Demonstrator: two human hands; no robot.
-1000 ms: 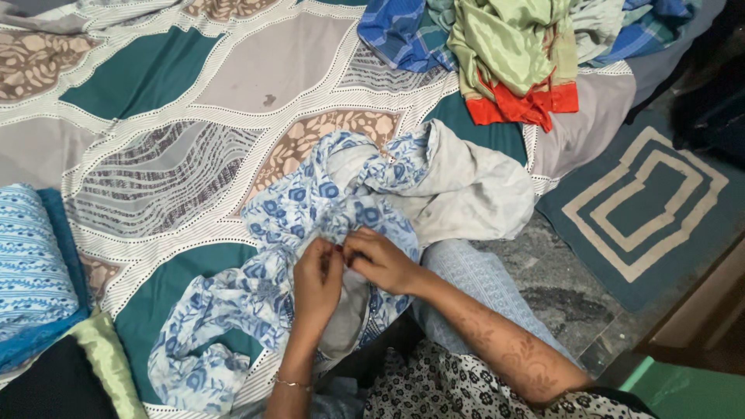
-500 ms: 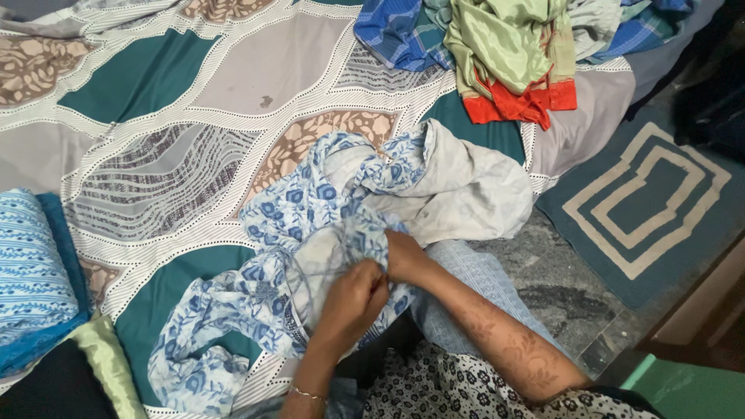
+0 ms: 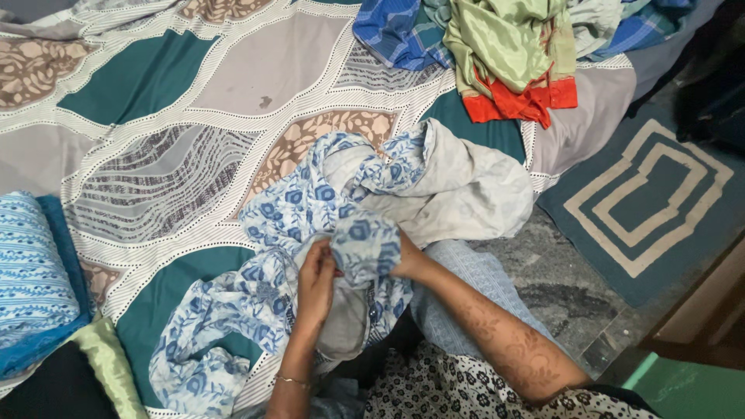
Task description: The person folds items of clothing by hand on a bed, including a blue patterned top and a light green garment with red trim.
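1. A patterned bedspread (image 3: 155,101) in teal, grey and tan covers the bed and runs out of view on the top and left edges.
2. A blue-and-white floral garment (image 3: 295,209) with a pale lining lies crumpled at the bed's near edge.
3. A heap of clothes (image 3: 504,46), green, red and blue checked, sits at the far end, cut off by the top edge.
4. A teal rug (image 3: 644,202) with cream lines lies on the stone floor beside the bed.
5. The left hand (image 3: 317,281) pinches a fold of the garment, fingers pressed together.
6. The right hand (image 3: 403,260) is buried inside the cloth; its fingers cannot be made out.
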